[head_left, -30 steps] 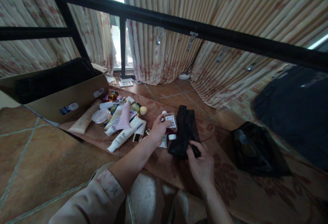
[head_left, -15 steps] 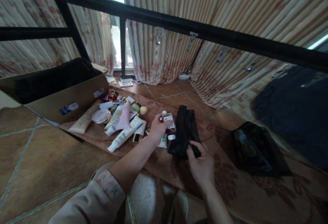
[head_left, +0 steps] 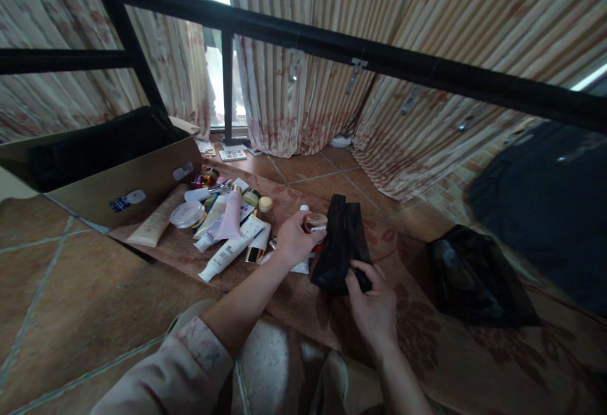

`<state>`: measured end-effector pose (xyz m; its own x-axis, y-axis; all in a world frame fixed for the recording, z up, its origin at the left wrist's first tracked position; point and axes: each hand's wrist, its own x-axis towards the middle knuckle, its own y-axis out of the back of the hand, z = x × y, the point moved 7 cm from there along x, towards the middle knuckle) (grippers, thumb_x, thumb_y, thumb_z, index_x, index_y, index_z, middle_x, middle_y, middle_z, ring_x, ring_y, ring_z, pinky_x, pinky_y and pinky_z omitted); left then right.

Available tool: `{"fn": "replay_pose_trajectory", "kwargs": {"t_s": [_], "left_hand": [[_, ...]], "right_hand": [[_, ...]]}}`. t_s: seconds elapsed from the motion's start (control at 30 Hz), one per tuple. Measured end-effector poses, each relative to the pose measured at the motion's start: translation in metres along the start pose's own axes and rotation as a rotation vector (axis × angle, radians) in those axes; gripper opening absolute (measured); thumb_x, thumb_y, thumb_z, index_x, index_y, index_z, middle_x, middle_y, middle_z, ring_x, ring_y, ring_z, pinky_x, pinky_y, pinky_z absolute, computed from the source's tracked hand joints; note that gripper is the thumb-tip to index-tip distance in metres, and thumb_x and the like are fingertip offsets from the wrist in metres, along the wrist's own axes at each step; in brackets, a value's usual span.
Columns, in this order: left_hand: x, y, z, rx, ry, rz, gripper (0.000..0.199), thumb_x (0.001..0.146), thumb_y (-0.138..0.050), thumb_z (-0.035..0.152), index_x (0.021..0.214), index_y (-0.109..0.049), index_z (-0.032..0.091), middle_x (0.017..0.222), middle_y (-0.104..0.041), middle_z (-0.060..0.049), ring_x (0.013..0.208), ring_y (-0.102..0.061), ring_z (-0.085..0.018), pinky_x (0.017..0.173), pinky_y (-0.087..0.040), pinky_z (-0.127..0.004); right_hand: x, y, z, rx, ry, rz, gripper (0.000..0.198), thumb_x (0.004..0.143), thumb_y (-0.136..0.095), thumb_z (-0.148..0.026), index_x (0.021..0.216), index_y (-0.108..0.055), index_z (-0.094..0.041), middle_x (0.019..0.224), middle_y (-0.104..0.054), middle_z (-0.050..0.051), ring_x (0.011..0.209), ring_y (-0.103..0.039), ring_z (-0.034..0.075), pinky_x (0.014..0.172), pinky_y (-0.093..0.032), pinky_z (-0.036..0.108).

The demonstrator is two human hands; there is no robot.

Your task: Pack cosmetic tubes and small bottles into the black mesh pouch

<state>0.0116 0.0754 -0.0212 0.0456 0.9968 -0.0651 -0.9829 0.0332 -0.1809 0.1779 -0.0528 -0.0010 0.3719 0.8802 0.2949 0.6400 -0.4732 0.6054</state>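
My left hand (head_left: 296, 238) is closed around a small clear bottle (head_left: 315, 221) with reddish contents, tilted so its rounded end shows; much of it is behind my fingers. The bottle is just left of a black pouch (head_left: 337, 238), which stands on the brown patterned mat (head_left: 289, 295). My right hand (head_left: 372, 301) pinches the near end of that pouch between thumb and fingers. Left of my left hand lies a pile of cosmetics: a white tube (head_left: 232, 250), a pink tube (head_left: 231, 216), a round clear container (head_left: 187, 214) and several small jars and bottles.
A cardboard box (head_left: 156, 181) with a black item inside stands at the left. A second black pouch (head_left: 474, 282) lies on the mat to the right. A dark metal rail (head_left: 294, 32) crosses ahead, with striped curtains (head_left: 303, 99) behind it. A dark blue cloth item (head_left: 545, 200) is far right.
The bottle in my left hand has turned: its label faced me before, and now its rounded end does. My right hand and the pouch have stayed in place.
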Motion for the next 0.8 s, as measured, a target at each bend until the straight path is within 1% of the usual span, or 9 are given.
{"fn": "replay_pose_trajectory", "kwargs": {"t_s": [0.13,0.3,0.37,0.47,0.53,0.6,0.7,0.8], "left_hand": [[-0.001,0.006,0.009,0.086,-0.041,0.031,0.034,0.052,-0.079,0.009,0.08,-0.066,0.024,0.078,-0.068,-0.002,0.086,-0.063,-0.022,0.076,-0.046,-0.028],[-0.005,0.008,0.027,0.378,-0.212,0.042,0.026,0.055,-0.079,0.015,0.076,-0.066,0.025,0.072,-0.063,-0.002,0.089,-0.058,-0.024,0.08,-0.043,-0.029],[-0.006,0.008,0.033,0.45,-0.267,0.064,0.024,0.056,-0.079,0.016,0.075,-0.066,0.025,0.071,-0.061,-0.002,0.088,-0.056,-0.025,0.081,-0.041,-0.029],[-0.007,0.008,0.034,0.474,-0.257,0.065,0.024,0.057,-0.078,0.017,0.074,-0.065,0.026,0.071,-0.061,-0.001,0.084,-0.056,-0.023,0.078,-0.039,-0.028],[-0.006,0.009,0.031,0.473,-0.211,0.06,0.023,0.059,-0.077,0.019,0.075,-0.063,0.026,0.071,-0.061,0.0,0.081,-0.056,-0.022,0.076,-0.039,-0.028],[-0.005,0.012,0.027,0.429,-0.163,0.081,0.024,0.059,-0.078,0.021,0.077,-0.062,0.025,0.071,-0.061,0.0,0.079,-0.057,-0.021,0.074,-0.038,-0.027],[-0.002,0.019,0.019,0.272,-0.12,0.138,0.028,0.057,-0.08,0.025,0.077,-0.061,0.024,0.071,-0.061,0.001,0.079,-0.058,-0.02,0.071,-0.039,-0.025],[0.004,0.021,0.009,0.097,-0.076,0.162,0.028,0.058,-0.079,0.028,0.075,-0.058,0.022,0.072,-0.061,0.001,0.075,-0.058,-0.017,0.068,-0.041,-0.025]], "right_hand": [[0.0,0.001,0.0,0.006,-0.005,0.008,0.029,0.084,-0.055,-0.043,0.096,-0.069,-0.021,0.095,-0.066,0.007,0.088,-0.063,0.022,0.077,-0.047,0.033],[0.0,0.001,-0.001,-0.005,-0.004,0.012,0.029,0.083,-0.056,-0.043,0.095,-0.069,-0.021,0.095,-0.067,0.007,0.089,-0.064,0.022,0.078,-0.047,0.033],[0.0,0.001,-0.001,-0.006,-0.004,0.011,0.029,0.083,-0.056,-0.043,0.095,-0.069,-0.021,0.095,-0.066,0.007,0.089,-0.064,0.022,0.077,-0.047,0.033],[0.0,0.001,-0.001,-0.014,-0.007,0.006,0.028,0.084,-0.056,-0.042,0.096,-0.069,-0.021,0.095,-0.066,0.006,0.09,-0.063,0.023,0.078,-0.047,0.033],[0.0,0.001,-0.001,-0.013,-0.004,0.004,0.027,0.084,-0.056,-0.042,0.095,-0.069,-0.021,0.095,-0.066,0.006,0.09,-0.063,0.023,0.079,-0.046,0.033],[0.0,0.001,-0.002,-0.008,0.001,0.005,0.027,0.084,-0.056,-0.041,0.095,-0.069,-0.021,0.096,-0.066,0.007,0.09,-0.063,0.022,0.079,-0.046,0.033],[0.0,0.001,-0.001,-0.003,0.004,0.009,0.026,0.084,-0.056,-0.04,0.095,-0.069,-0.021,0.096,-0.066,0.006,0.091,-0.063,0.022,0.08,-0.046,0.033],[0.0,0.001,0.0,-0.003,0.014,0.019,0.025,0.083,-0.056,-0.039,0.095,-0.069,-0.021,0.096,-0.066,0.006,0.091,-0.063,0.022,0.08,-0.046,0.033]]}}
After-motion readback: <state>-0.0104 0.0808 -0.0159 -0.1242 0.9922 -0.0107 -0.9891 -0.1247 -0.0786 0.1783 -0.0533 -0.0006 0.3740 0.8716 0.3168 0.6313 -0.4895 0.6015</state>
